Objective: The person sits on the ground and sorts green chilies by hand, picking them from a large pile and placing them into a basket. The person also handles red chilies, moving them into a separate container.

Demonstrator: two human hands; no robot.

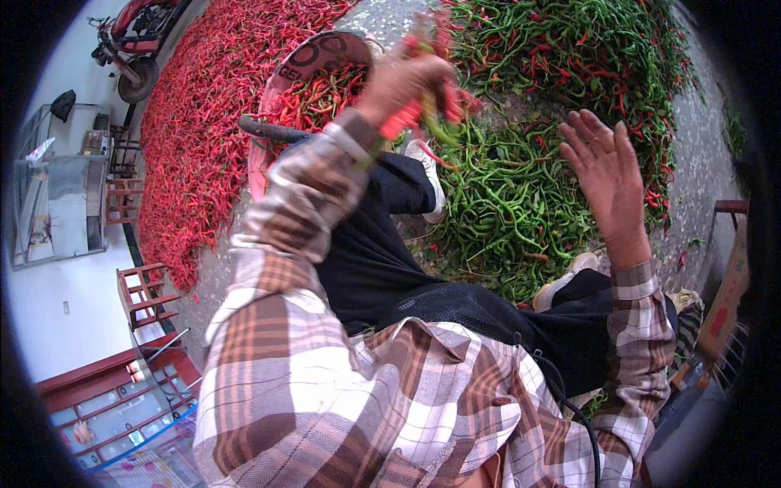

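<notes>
My left hand [407, 85] is raised over the rim of a pink container [260, 167], smeared by motion, with a bunch of red and green chili peppers [443, 102] in its fingers. Inside that container lie mostly red chilies [325, 96], and a thick dark handle [272, 130] sticks out over its near side. My right hand [604, 159] hangs above the green chili heap [512, 199], fingers stretched out and holding nothing. Green chilies there are mixed with leaves and a few red ones. A larger mixed heap [569, 53] lies beyond.
A wide pile of red chilies [191, 154] covers the floor at left. Behind it stand a red motorcycle [138, 61] and wooden chairs [145, 299]. My white shoes [431, 183] flank the green heap. Cardboard [726, 297] stands at right.
</notes>
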